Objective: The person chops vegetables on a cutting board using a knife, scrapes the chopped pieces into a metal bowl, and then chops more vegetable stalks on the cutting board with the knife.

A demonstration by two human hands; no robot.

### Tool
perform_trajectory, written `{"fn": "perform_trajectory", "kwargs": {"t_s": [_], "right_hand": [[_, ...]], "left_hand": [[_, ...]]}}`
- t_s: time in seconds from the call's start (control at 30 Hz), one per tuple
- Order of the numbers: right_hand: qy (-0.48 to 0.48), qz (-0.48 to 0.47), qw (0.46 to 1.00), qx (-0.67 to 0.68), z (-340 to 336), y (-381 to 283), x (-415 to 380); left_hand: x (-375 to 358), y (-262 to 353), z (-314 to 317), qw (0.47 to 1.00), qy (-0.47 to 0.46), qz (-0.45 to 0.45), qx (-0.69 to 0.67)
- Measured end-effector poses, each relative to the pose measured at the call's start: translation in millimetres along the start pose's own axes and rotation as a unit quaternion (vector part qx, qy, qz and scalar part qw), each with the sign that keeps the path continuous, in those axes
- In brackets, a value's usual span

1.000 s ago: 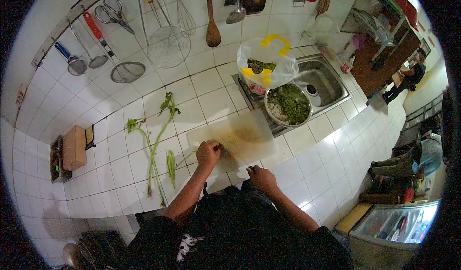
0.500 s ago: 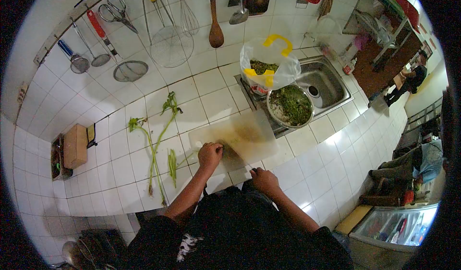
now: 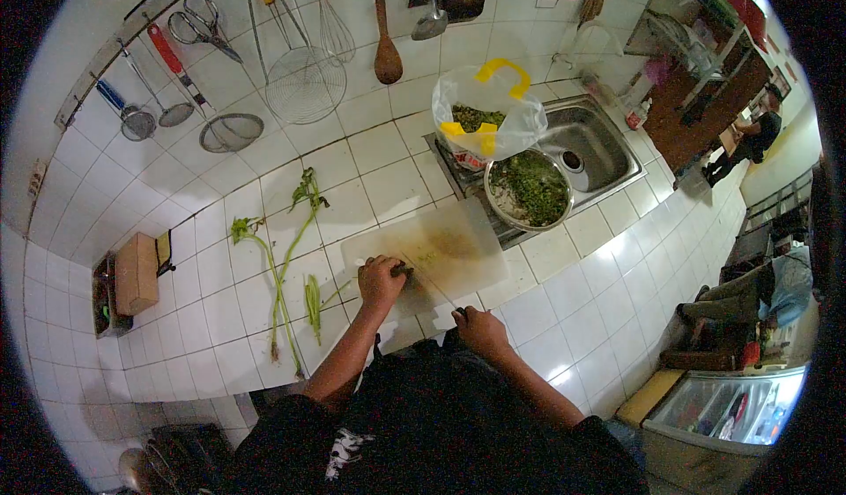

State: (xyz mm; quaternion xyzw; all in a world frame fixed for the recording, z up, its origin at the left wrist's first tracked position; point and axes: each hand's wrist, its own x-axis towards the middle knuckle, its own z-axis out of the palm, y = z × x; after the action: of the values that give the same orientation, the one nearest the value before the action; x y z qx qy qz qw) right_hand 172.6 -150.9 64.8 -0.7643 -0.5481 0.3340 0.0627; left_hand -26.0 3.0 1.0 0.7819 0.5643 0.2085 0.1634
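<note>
My left hand (image 3: 381,282) is closed on green vegetable stalks at the left part of a pale cutting board (image 3: 483,270). The stalk ends poke out beside its fingertips, and a thin stem trails out to its left. In my right hand (image 3: 483,329) is the handle of a knife (image 3: 438,292), its blade slanting across the board toward the left fingertips. A few small green bits (image 3: 427,256) lie on the board. Left of it are short cut stalks (image 3: 313,308) and longer leafy stems (image 3: 279,288) with roots.
Behind the board stand a metal bowl (image 3: 504,219) of chopped greens and a plastic bag (image 3: 525,134) with yellow handles, beside a steel sink (image 3: 617,156). Strainers, scissors (image 3: 204,26) and a wooden spoon (image 3: 388,62) hang on the wall. Another person (image 3: 758,138) is far right.
The view has shifted slightly. The knife blade, smeared by motion before, now shows as a thin line. Green bits on the board and stalk ends by my left fingers show more plainly.
</note>
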Motion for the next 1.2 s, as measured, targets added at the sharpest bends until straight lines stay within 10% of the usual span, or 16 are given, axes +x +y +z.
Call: {"fn": "perform_trajectory", "kwargs": {"t_s": [1.2], "right_hand": [[-0.024, -0.012, 1.0, -0.006, -4.5, -9.6, 16.8]], "left_hand": [[2.1, 9.4, 6.8, 0.998, -0.002, -0.033, 0.056]]}}
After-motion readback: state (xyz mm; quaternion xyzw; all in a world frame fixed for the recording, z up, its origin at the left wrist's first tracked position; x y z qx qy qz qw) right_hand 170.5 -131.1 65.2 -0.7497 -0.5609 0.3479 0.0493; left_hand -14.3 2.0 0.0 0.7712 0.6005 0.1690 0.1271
